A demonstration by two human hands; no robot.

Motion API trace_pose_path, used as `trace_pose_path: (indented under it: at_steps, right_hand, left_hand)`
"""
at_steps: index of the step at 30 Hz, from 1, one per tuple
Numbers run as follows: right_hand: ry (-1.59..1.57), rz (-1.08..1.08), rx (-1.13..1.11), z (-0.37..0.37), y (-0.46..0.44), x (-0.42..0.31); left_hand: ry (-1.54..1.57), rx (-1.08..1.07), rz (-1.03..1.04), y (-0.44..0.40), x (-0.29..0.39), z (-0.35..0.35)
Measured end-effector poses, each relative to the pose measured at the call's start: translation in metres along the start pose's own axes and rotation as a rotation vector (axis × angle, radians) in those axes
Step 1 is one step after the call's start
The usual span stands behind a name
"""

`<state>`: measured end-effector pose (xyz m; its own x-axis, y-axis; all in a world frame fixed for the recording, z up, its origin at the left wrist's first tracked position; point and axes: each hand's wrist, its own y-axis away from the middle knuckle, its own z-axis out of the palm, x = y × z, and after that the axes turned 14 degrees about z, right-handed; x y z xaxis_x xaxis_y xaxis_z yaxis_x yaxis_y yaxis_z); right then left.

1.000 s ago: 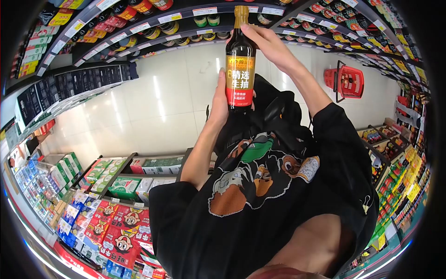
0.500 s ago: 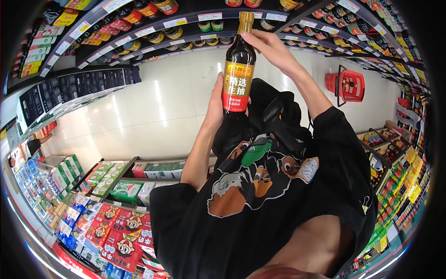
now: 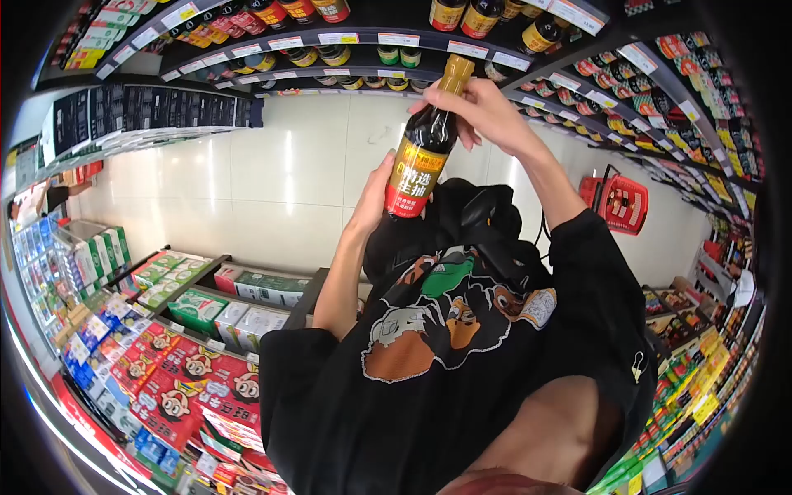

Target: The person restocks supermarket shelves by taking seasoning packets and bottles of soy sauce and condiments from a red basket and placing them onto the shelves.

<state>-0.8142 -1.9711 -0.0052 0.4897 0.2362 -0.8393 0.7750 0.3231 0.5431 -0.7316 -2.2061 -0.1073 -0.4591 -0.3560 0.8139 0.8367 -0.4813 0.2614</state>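
A bottle of soy sauce [image 3: 417, 169] with dark contents, a gold cap and a gold-and-red label is held in front of my chest. It tilts, its cap toward the upper right and its label facing up. My left hand [image 3: 377, 194] supports the lower part from the left side; most of its fingers are hidden behind the bottle. Around the neck, just below the cap, my right hand [image 3: 487, 107] has its fingers closed.
Shelves of sauce bottles [image 3: 483, 16] and jars [image 3: 396, 56] curve across the far side. A red shopping basket [image 3: 623, 206] is on the floor at right. Stacked red cartons [image 3: 177, 371] and green-white boxes [image 3: 198, 309] line the left. Another person's arm [image 3: 62, 194] shows at far left.
The bottle has tilted further, its cap moving right and down in view. My right hand has wrapped more fully around the neck. The view has shifted slightly, showing more upper shelf.
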Motion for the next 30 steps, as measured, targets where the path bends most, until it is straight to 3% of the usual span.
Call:
trace_pose_path:
  at_steps: [5, 7, 9, 12, 17, 19, 30]
  right_hand:
    - [0.0, -0.109, 0.051, 0.011, 0.008, -0.007]
    - [0.155, -0.264, 0.2, 0.018, 0.004, -0.009]
    - [0.225, -0.307, 0.258, 0.022, -0.005, -0.015]
    - [0.486, -0.396, 0.361, 0.027, -0.02, -0.027]
    - [0.582, -0.326, 0.38, 0.039, -0.064, -0.039]
    - [0.611, -0.554, 0.51, 0.041, -0.097, -0.029]
    - [0.809, -0.585, 0.653, 0.025, -0.183, -0.034]
  left_hand:
    - [0.023, 0.089, 0.044, -0.008, -0.013, -0.001]
    - [0.06, 0.105, 0.012, -0.022, -0.011, -0.006]
    - [0.196, 0.315, 0.057, -0.045, -0.007, -0.004]
    - [0.207, 0.292, 0.066, -0.078, 0.014, -0.011]
    - [0.077, 0.19, 0.065, -0.147, 0.032, -0.068]
    - [0.051, 0.179, 0.053, -0.168, 0.044, -0.081]
    - [-0.103, 0.121, 0.187, -0.213, 0.098, -0.096]
